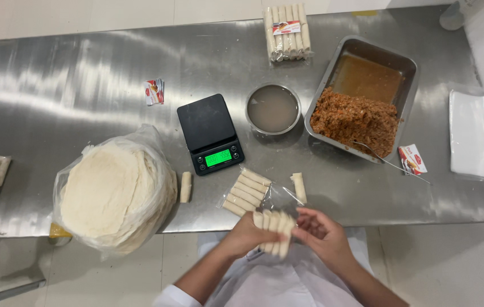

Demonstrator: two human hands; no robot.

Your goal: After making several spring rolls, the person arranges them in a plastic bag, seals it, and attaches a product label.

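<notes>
Rolls, pale and cylindrical [274, 230]: a short row of dough-wrapped sticks held side by side off the near edge of the brushed steel table [83, 74]. Left hand [245, 236] closed around the row from beneath; right hand [320, 230] half curled, fingertips at its right end. Just beyond, on the steel, a clear film bag [247, 192] holds more rolls; one loose roll [298, 187] beside it, another [185, 187] near the bagged stack of floury round wrappers [114, 190]. Black flat scale [209, 133], round metal bowl of cloudy liquid [273, 108], rectangular steel tray of crumbly brown filling [356, 119].
</notes>
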